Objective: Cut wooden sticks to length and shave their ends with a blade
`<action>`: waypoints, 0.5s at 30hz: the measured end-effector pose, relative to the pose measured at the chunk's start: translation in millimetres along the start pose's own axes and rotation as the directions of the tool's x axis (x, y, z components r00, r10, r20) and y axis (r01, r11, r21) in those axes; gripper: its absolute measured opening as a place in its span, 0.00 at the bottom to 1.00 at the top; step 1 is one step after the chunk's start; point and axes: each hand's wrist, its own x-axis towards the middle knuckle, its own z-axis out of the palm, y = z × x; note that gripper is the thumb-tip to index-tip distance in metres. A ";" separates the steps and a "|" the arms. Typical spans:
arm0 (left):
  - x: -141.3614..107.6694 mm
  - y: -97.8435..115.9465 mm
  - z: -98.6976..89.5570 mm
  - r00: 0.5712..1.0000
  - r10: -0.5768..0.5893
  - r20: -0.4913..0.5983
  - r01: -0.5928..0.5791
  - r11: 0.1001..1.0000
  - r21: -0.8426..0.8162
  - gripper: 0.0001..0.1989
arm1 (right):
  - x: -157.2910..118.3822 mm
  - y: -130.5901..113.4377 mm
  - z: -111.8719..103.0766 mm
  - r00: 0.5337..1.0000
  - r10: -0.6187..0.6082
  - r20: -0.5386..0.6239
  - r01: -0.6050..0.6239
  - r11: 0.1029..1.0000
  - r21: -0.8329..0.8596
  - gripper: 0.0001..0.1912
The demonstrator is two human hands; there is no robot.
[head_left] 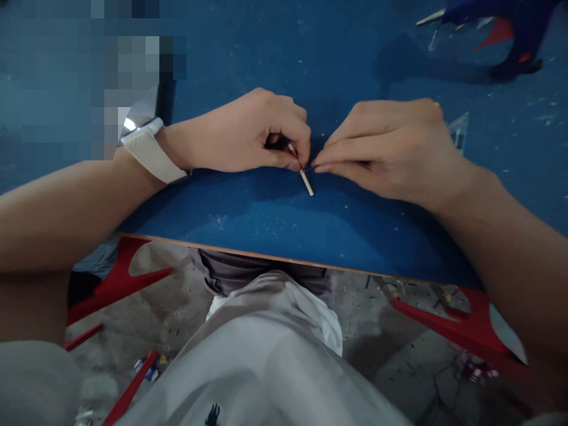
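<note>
My left hand (270, 133) pinches a short, thin wooden stick (309, 186) between thumb and forefinger, and the stick slants down toward me. Across it runs a very fine strand (307, 171), which could be thread or thin wire. My right hand (394, 145) is closed in a pinch just right of the stick, its fingertips at the strand's right end. Both hands are low over the blue tabletop (284, 216), close to its front edge. A watch with a pale band (153, 151) is on my left wrist.
A dark blue tool with a red trigger, apparently a glue gun (523, 35), lies at the upper right. Part of a clear set square (460, 130) shows behind my right hand. Red frame parts (126, 278) stand below the table edge. Small scraps litter the grey floor (368, 331). The upper left is blurred out.
</note>
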 end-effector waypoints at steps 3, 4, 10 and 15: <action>0.5 3.7 1.0 0.999 -0.039 -0.011 0.039 0.999 -0.007 0.17 | 2.2 -3.1 1.0 1.000 0.003 0.024 -0.003 1.000 -0.014 0.11; 0.7 4.6 1.2 0.999 -0.050 -0.007 0.050 0.999 -0.010 0.17 | 2.6 -2.4 -0.6 0.999 0.003 0.040 -0.003 1.000 -0.007 0.12; 1.0 9.7 1.7 0.997 -0.080 -0.001 0.080 0.996 0.045 0.10 | 1.2 4.5 -7.7 0.999 0.008 0.040 -0.009 1.000 0.018 0.11; 0.8 13.1 1.5 0.992 -0.124 -0.002 0.124 0.990 0.066 0.10 | -0.3 3.1 -2.7 0.999 -0.024 0.039 0.024 1.000 -0.006 0.11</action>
